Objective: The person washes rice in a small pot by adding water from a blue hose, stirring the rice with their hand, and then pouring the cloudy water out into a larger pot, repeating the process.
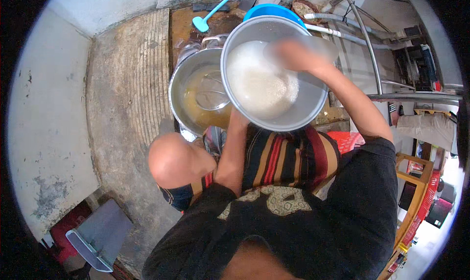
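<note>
A deep grey metal pot (312, 96) is tilted above my lap, with foamy, whitish soapy-looking liquid (262, 81) in it. My right hand (293, 54) is over the pot's upper right inside, blurred, so what its fingers hold cannot be told. Only the wrist of my left hand (238, 118) shows, at the lower left rim of that pot; its fingers are hidden beneath or behind it. At the left stands a larger metal pot (176, 107) with cloudy yellowish-brown liquid and a round wire-framed strainer (213, 100) in it.
A blue plastic basin (273, 10) lies behind the tilted pot. A light-blue long-handled scoop or brush (201, 23) rests beyond the pots. Pipes (341, 32) and a metal rail (415, 98) run at the right. Ridged concrete (143, 78) and a wall (47, 96) are at the left.
</note>
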Motion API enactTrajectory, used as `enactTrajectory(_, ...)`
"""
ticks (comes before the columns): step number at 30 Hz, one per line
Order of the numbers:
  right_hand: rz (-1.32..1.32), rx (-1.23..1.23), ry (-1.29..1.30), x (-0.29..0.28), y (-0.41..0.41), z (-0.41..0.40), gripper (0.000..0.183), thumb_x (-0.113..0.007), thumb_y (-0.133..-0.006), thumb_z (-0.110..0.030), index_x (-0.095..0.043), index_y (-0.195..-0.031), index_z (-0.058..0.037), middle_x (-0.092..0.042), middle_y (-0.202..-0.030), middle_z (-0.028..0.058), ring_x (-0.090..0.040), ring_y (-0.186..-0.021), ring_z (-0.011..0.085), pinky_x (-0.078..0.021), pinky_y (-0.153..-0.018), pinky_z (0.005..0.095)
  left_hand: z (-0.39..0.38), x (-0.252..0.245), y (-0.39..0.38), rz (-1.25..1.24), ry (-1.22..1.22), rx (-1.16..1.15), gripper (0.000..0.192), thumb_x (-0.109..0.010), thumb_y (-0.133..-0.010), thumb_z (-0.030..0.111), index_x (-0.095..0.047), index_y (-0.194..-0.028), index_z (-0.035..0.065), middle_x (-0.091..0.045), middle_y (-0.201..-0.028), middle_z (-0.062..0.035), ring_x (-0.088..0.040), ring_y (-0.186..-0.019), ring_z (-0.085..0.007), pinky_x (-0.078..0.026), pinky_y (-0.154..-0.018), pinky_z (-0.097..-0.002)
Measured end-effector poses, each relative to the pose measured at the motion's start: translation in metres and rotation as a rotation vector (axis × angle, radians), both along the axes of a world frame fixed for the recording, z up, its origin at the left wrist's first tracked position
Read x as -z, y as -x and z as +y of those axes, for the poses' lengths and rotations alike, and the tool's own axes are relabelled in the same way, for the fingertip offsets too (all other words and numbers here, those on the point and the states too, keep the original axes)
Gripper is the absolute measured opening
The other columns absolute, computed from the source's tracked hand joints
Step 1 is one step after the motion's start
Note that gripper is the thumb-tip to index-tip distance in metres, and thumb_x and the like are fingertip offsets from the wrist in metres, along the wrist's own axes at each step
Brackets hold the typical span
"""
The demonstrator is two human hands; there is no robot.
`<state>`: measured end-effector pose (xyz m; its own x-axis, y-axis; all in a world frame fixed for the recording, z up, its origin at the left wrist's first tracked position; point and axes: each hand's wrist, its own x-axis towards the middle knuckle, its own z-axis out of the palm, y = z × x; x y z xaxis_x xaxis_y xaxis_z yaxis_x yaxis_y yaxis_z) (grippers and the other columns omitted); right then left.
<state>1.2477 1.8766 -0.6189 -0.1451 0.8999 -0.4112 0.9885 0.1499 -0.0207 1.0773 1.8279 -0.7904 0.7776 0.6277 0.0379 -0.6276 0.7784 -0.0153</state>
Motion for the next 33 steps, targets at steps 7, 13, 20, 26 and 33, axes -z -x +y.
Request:
enactTrajectory(7,0.009,0.528,0.55,-0.005,0.023,0.007,0.053,-0.029,-0.091,-0.042,-0.056,-0.11,-0.0014,-0.06,-0.1,0.0217,-0.058,-0.095,0.0365,-0.0509,-0.075,0.0429,0.011,0.014,-0.002,0.004,-0.009,-0.003,0.053,-0.044,-0.088,0.038,-0.038,-0.127,0.0022,-0.051,-0.117,-0.0166,-0.055,-0.101,-0.0281,-0.05,-0.083,-0.0399)
enactTrajectory(13,0.666,0.628,0.884,0.02,0.029,-0.021,0.07,-0.025,-0.087,-0.057,-0.024,-0.138,-0.0093,-0.021,-0.144,0.0108,-0.032,-0.127,0.0268,-0.035,-0.097,0.0471,0.009,0.022,-0.012,0.0,-0.022,0.004,0.054,-0.046,-0.087,0.039,-0.039,-0.126,0.002,-0.051,-0.117,-0.0168,-0.056,-0.1,-0.0281,-0.051,-0.083,-0.0398)
enactTrajectory(20,0.827,0.693,0.807,-0.007,0.063,-0.027,0.057,-0.056,-0.079,-0.048,-0.051,-0.123,-0.0111,-0.053,-0.119,0.0043,-0.048,-0.102,0.0104,-0.0384,-0.084,0.0256,-0.001,0.026,0.0,0.005,-0.044,0.006,0.055,-0.047,-0.087,0.039,-0.039,-0.126,0.0019,-0.052,-0.116,-0.017,-0.056,-0.099,-0.028,-0.051,-0.082,-0.0397)
enactTrajectory(26,1.051,0.44,0.595,0.018,0.05,-0.009,0.048,-0.055,-0.081,-0.047,-0.06,-0.109,-0.0083,-0.058,-0.098,0.0026,-0.047,-0.087,0.0099,-0.0383,-0.078,0.0243,0.001,0.02,0.0,0.468,-0.046,-0.128,0.051,-0.047,-0.088,0.04,-0.043,-0.123,0.0026,-0.051,-0.115,-0.013,-0.054,-0.099,-0.0242,-0.05,-0.08,-0.0368)
enactTrajectory(33,0.763,0.526,0.2,-0.04,0.063,-0.021,0.039,-0.05,-0.087,-0.037,-0.059,-0.099,-0.0011,-0.058,-0.099,0.0113,-0.051,-0.098,0.02,-0.0384,-0.088,0.0314,-0.009,0.031,0.008,0.519,-0.082,-0.173,0.051,-0.045,-0.089,0.04,-0.043,-0.124,0.003,-0.05,-0.116,-0.0117,-0.052,-0.1,-0.0233,-0.049,-0.08,-0.0364)
